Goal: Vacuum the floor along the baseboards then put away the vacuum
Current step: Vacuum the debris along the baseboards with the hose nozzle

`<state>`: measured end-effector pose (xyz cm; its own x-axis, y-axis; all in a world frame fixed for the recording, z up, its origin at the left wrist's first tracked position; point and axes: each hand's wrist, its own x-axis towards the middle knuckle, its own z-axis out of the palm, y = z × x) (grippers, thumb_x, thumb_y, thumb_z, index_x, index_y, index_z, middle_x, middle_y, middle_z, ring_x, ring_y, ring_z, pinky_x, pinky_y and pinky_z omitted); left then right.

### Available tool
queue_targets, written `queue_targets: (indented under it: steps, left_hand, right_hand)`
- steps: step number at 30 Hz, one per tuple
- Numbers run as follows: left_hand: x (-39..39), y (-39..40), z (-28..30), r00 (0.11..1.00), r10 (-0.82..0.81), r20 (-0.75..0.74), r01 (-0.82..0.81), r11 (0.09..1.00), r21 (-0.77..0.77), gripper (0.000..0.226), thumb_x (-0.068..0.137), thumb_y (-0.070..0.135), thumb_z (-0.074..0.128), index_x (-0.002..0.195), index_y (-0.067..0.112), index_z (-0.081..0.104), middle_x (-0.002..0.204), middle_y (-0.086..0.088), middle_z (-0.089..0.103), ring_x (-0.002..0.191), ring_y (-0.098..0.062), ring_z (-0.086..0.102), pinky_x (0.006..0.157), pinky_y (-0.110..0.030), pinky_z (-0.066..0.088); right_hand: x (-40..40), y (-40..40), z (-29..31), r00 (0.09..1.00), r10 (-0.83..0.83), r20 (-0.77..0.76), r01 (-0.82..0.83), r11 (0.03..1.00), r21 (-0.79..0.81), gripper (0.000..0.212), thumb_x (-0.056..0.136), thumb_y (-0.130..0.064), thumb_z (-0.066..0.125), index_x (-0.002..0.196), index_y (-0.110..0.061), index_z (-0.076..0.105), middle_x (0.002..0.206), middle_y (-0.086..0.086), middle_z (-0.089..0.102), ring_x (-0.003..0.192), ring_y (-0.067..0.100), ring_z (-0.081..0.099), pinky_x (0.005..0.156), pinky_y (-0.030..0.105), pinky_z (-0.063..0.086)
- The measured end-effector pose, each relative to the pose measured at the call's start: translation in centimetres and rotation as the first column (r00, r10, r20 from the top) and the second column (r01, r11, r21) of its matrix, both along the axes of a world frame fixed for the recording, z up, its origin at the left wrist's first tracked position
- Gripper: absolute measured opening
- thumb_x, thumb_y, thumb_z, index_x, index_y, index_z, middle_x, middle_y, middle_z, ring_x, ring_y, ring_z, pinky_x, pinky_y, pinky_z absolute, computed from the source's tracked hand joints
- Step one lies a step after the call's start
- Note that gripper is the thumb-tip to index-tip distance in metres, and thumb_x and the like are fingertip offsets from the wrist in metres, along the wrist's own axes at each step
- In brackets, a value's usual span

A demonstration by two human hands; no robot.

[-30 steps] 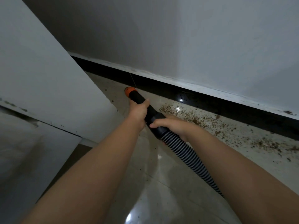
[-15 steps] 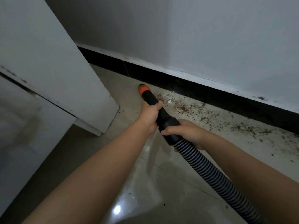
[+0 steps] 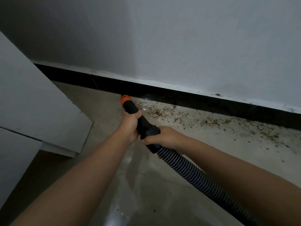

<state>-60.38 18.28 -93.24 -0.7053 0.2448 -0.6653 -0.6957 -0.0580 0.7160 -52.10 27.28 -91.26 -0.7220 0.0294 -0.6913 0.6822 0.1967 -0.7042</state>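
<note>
We grip the rigid black nozzle [image 3: 130,107] with our left hand [image 3: 131,123]; our right hand [image 3: 160,136] clasps the ribbed hose [image 3: 195,175] cuff.

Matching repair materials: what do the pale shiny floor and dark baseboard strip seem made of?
Pale shiny floor: probably glazed tile; it shows glare and a thin joint line. Dark baseboard strip: likely polished tile or stone; glossy black, with a vertical seam.
</note>
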Motion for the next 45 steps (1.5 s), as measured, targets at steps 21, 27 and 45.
queue_targets:
  steps: [21,27,45]
  left_hand:
    - [3.4,-1.3,0.9,0.948,-0.307,0.082,0.296,0.947,0.123,0.044,0.099,0.012,0.039,0.141,0.023,0.03,0.087,-0.008,0.049,0.072,-0.021,0.053,0.062,-0.032,0.048]
    - [3.9,-0.9,0.3,0.924,-0.373,0.08,0.362,0.924,0.126,0.047,0.099,0.012,0.039,0.142,0.025,0.027,0.09,-0.007,0.047,0.072,-0.021,0.052,0.062,-0.031,0.05]
    - [5.4,1.8,0.1,0.805,-0.586,0.094,0.575,0.809,0.124,0.042,0.098,0.009,0.039,0.137,0.023,0.03,0.088,-0.006,0.046,0.071,-0.023,0.052,0.059,-0.031,0.053]
  right_hand:
    - [5.7,-2.9,-1.0,0.998,-0.062,0.004,0.06,0.986,0.156,0.051,0.074,-0.039,0.074,0.107,-0.013,0.045,0.087,-0.004,0.049,0.072,0.006,0.051,0.053,0.016,0.04]
    - [7.1,-3.4,-1.2,0.99,-0.139,0.001,0.138,0.981,0.136,0.051,0.075,-0.036,0.075,0.105,-0.017,0.037,0.092,-0.006,0.047,0.077,0.005,0.049,0.058,0.014,0.043]
    - [10.4,-3.5,-2.8,0.923,-0.385,-0.004,0.383,0.918,0.1,0.058,0.067,-0.034,0.08,0.112,-0.013,0.05,0.099,0.002,0.061,0.085,0.014,0.062,0.062,0.023,0.05]
